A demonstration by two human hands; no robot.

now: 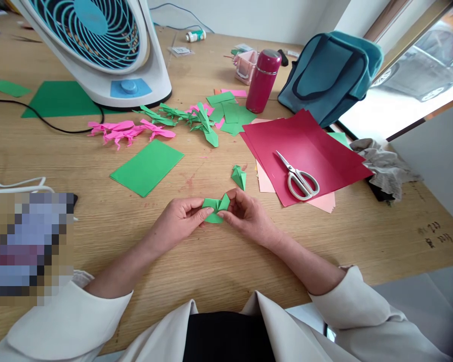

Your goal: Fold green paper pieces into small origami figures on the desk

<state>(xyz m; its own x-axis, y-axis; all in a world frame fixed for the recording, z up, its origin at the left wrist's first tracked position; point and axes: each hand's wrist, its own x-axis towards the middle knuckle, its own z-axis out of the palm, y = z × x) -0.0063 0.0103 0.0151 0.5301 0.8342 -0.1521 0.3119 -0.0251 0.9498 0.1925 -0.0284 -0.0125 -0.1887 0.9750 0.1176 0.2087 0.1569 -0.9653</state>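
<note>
A small piece of folded green paper [213,218] is held between both hands above the wooden table. My left hand [184,216] pinches its left side between thumb and fingers. On the other side, my right hand [247,213] grips the right part, where a flap stands up near the fingertips. Just beyond my right hand lies another folded green paper piece [239,177]. A flat green sheet [147,167] rests further off to the left. Several folded pink paper figures [123,131] and green paper figures [205,125] lie behind it.
White-handled scissors [302,183] lie on red paper sheets [324,151] at right. A magenta flask [263,80], a pink basket [245,68] and a teal bag [330,75] stand behind. At back left is a fan [136,89] with a black cord [49,120]; a pixelated patch covers the left edge.
</note>
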